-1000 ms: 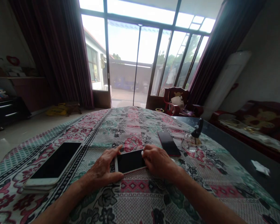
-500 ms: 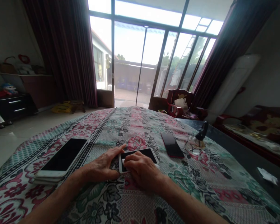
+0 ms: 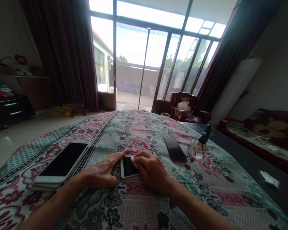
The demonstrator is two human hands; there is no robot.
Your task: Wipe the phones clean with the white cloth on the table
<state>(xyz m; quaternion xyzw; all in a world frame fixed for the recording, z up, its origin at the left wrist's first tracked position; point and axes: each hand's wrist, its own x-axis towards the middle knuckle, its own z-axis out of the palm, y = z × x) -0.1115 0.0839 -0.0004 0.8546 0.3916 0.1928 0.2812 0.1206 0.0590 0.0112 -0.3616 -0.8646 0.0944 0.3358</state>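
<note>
A white-framed smartphone (image 3: 128, 167) lies screen up on the patterned tablecloth (image 3: 124, 131), its right part covered by my right hand (image 3: 153, 169). That hand's fingers are closed on a small white wad (image 3: 133, 160), probably tissue, pressed against the dark screen. My left hand (image 3: 100, 172) rests at the phone's left end, thumb and fingers spread, holding nothing. To its left sits a stack of white phones or tablets (image 3: 62, 163), the top one dark-screened. Beyond my right hand lies a dark phone with a red edge (image 3: 175, 149).
A clear bottle with a black trigger top (image 3: 198, 147) stands right of the red-edged phone. Crumpled white paper (image 3: 269, 179) lies on a dark surface (image 3: 249, 159) at the right. Past the table are glass doors, a wooden chair (image 3: 183, 107) and a settee (image 3: 266, 127).
My right hand has slid the white wad up and slightly right across the screen, uncovering more of its lower left. The left hand has shifted slightly left, its thumb now away from the phone.
</note>
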